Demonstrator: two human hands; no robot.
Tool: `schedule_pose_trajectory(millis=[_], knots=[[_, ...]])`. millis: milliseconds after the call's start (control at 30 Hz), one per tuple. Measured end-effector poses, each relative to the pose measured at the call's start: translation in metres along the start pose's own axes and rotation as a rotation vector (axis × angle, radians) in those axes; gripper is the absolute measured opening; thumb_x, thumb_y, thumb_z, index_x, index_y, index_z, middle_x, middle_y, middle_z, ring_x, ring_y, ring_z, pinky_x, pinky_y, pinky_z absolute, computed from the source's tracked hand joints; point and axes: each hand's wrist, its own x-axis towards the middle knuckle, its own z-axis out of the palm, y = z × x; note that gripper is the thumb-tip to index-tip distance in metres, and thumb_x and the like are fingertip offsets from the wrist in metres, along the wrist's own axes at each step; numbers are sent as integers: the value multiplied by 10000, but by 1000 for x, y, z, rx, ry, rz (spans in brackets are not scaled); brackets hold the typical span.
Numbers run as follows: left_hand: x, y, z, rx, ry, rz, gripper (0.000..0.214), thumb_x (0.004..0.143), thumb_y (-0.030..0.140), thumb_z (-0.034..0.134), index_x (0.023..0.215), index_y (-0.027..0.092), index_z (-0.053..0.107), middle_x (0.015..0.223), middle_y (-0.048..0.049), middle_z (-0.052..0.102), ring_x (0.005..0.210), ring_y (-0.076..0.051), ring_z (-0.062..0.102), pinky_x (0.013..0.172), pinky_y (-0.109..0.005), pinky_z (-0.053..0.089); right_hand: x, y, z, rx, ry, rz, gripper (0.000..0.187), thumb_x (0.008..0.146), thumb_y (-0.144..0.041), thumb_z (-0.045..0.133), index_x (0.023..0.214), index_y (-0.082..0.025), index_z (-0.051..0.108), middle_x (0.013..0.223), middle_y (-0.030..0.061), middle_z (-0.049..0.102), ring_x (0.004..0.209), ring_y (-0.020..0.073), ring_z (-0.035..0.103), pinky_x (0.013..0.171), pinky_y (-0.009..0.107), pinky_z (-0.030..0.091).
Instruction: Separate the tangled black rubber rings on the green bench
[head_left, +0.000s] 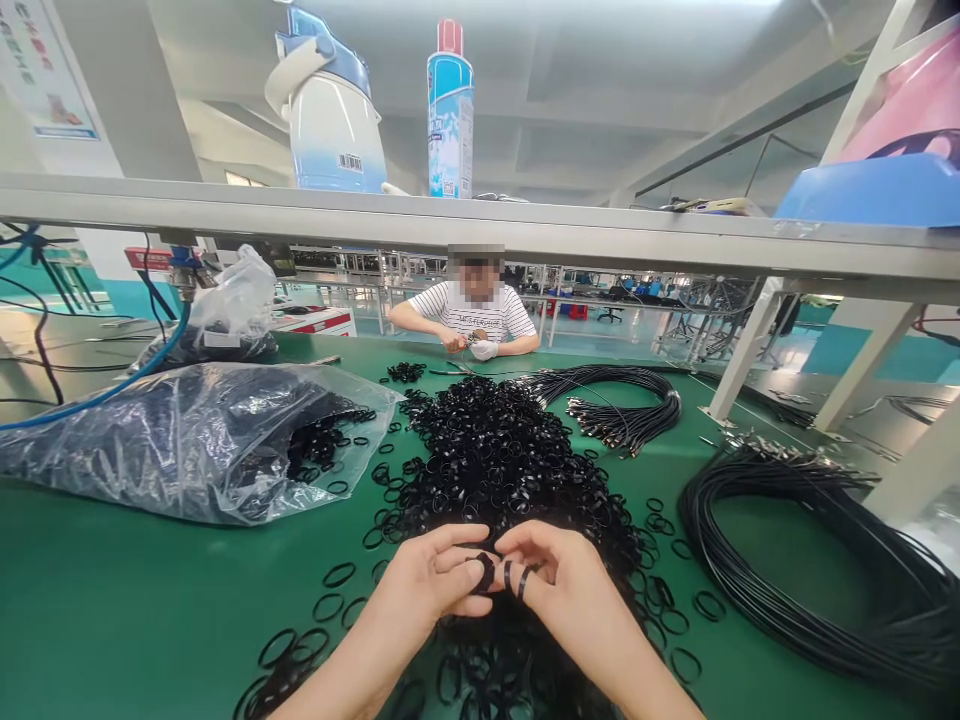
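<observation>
Between the thumb and fingers of my left hand (431,578) several small black rings (485,572) are held together in a bunch. My right hand (570,575) is close beside it, fingers curled inward, with two black bands (523,582) looped around one digit. The fingertips of both hands nearly meet, and I cannot tell whether the right ones touch the left hand's rings. Under and beyond my hands spreads a large pile of loose black rings (487,440) on the green tabletop (150,610).
At left, a clear plastic bag (187,440) spills more rings. Coiled black cables (750,590) lie at right, and another cable bundle (645,390) behind. A shelf (525,222) crosses above, carrying a thermos jug (334,120) and a spray can (450,120). A person (469,315) works opposite.
</observation>
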Motion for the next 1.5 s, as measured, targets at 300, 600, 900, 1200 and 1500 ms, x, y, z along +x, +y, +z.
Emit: schedule_pose_trajectory(millis=[300,600,900,1200,1500], knots=[[-3,5,4,152,-20,48,278,715,404,713,801,145,658,710,-69,719,685,-180,654,622,-268,519,2,7,4,151,11,87,133,698,-171,613,778,-155,718,710,30,689,671,163,605,641,261,453],[7,7,-13,167,175,123,272,759,416,669,882,174,656,545,54,511,522,-92,480,506,-193,384,7,13,-5,355,43,164,125,663,-209,663,756,-128,687,647,14,636,609,128,556,584,239,424],[-3,9,-9,51,45,62,136,823,197,579,937,161,645,809,-19,617,706,-108,534,653,-210,433,5,9,-4,429,0,193,180,642,-168,654,809,-140,715,771,54,713,691,153,631,629,245,451],[-6,11,1,-164,-81,-103,284,831,444,582,775,168,556,721,14,507,535,-59,365,417,-157,193,4,4,1,400,18,173,161,652,-183,668,791,-117,715,649,31,676,578,132,604,565,228,439],[-10,12,8,436,-61,107,289,774,466,631,834,185,604,677,54,466,488,-57,306,410,-175,217,3,9,6,208,41,93,142,638,-102,607,755,-154,670,693,22,664,611,153,615,597,258,476]])
